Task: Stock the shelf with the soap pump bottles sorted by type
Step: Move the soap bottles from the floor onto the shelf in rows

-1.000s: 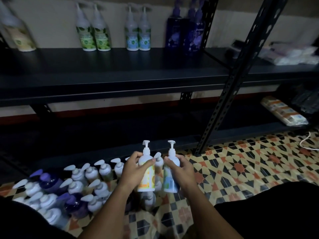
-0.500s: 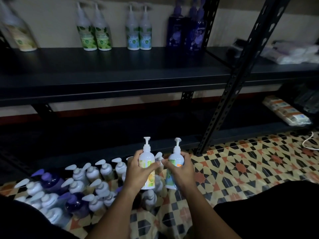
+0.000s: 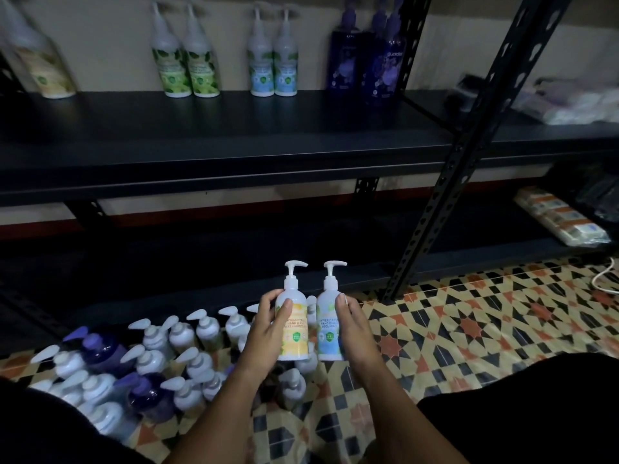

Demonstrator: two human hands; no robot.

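While gripping upright bottles (image 3: 293, 324), both hands (image 3: 268, 324) raised.

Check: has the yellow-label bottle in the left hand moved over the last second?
Yes. The yellow-label bottle has risen slightly, its pump now higher against the bottom shelf's front edge.

Two white pump bottles upright side by side, just apart, above the floor stock: the yellow-label bottle (image 3: 292, 324) in the left hand (image 3: 268, 324), the blue-label bottle (image 3: 329, 324) in the right hand (image 3: 352, 324), nozzles pointing right, with sorted pairs on the shelf (image 3: 234, 135) behind.
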